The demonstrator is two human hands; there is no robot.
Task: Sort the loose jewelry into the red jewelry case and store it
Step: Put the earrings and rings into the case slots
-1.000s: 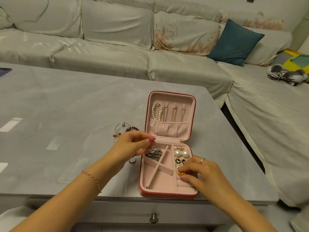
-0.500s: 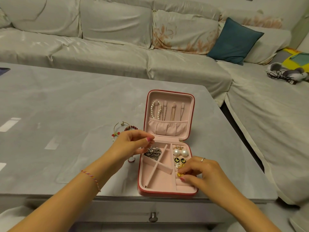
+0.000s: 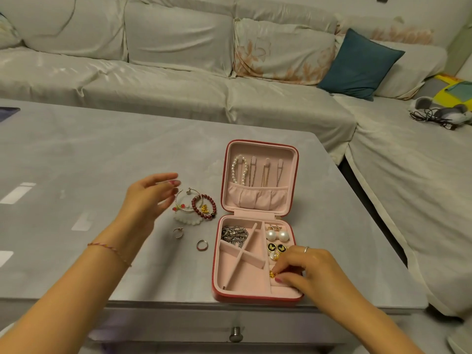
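Note:
The red jewelry case (image 3: 255, 297) lies open near the table's front edge, its pink lid up with a pearl strand (image 3: 238, 169) hanging inside. A silver chain (image 3: 233, 235), pearl earrings (image 3: 277, 235) and black butterfly studs (image 3: 276, 247) sit in its compartments. My right hand (image 3: 309, 272) pinches a small gold piece (image 3: 272, 274) over the right-hand slots. My left hand (image 3: 150, 198) hovers open, left of a pile of bracelets (image 3: 196, 208). Two rings (image 3: 202, 244) (image 3: 178, 232) lie loose on the table.
The grey table (image 3: 76, 162) has a drawer knob (image 3: 235, 337) under its front edge. A pale sofa (image 3: 178, 80) wraps the far and right sides, with a teal cushion (image 3: 360, 65) and headphones (image 3: 441, 113) on it.
My left hand has left the case's upper left compartment and moved left, opening beside the bracelets, uncovering the loose rings. My right hand stays on the gold piece.

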